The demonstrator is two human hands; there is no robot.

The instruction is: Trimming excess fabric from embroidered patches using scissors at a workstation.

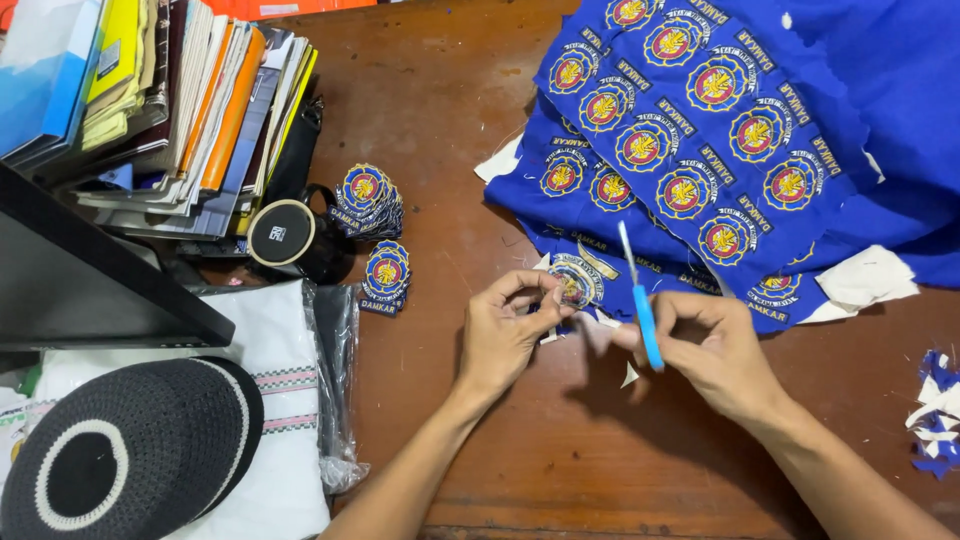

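The brown wooden table point(480, 130) has a worn, scratched top. Over its far right corner lies a large sheet of blue cloth point(760, 110), folded in soft layers and stitched with rows of round embroidered emblems in red, yellow and white. At the far left stands a leaning stack of books and paper folders point(190, 100), and near the left edge a black knitted cap with a white ring point(120, 455) rests on white folded cloth in clear plastic wrap point(285, 400). A black cylindrical mug point(290, 238) sits beside two small piles of cut-out round patches point(372, 200).

The left hand point(500, 335) is curled, its thumb and fingertips pinching one round embroidered patch point(573, 282), held just above the table at the near edge of the blue cloth. The right hand point(715, 350) is closed around a thin blue-handled cutting tool point(640, 300), its pale blade pointing up and away, next to the patch. Blue and white fabric scraps point(935, 420) lie at the right edge.
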